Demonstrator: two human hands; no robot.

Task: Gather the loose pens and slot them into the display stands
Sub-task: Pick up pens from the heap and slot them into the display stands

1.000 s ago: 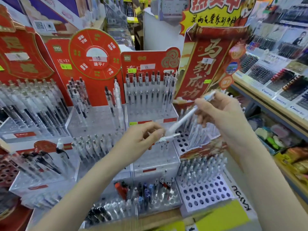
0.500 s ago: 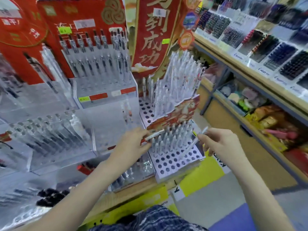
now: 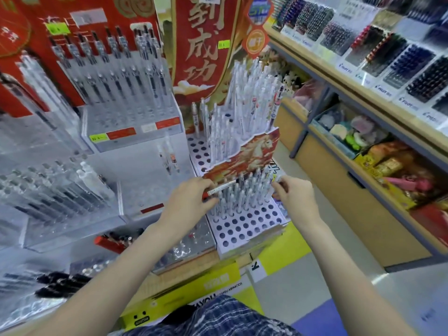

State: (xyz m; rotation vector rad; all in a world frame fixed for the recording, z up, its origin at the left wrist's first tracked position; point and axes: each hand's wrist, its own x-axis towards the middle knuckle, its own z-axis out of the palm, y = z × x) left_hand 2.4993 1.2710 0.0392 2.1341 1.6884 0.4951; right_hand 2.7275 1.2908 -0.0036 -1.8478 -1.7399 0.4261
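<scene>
Two hands are raised over the white stand (image 3: 244, 226), a board of round holes at the near right of the pen display. One loose pen (image 3: 221, 187), white with a red end, is pinched between the thumb and fingers of the left hand (image 3: 189, 202) and lies nearly level, its far end pointing right toward the standing pens (image 3: 244, 192). These fill the far rows of the lower tier, just in front of the horse-printed card (image 3: 244, 154); the near rows of holes are seen open. The right hand (image 3: 297, 198) is curled at the right edge of those pens, its fingertips (image 3: 276, 185) close together as if a second pen were pinched, but whether anything is held cannot be told, since the spot is blurred.

The step in hand is judged to be the slotting, with gathering done for these pens at least. For the next move, the pen in the left hand needs to be turned upright, lined up over an open hole and pushed down until it stands. Care is called for so that neighbouring pens are not knocked over.
</scene>
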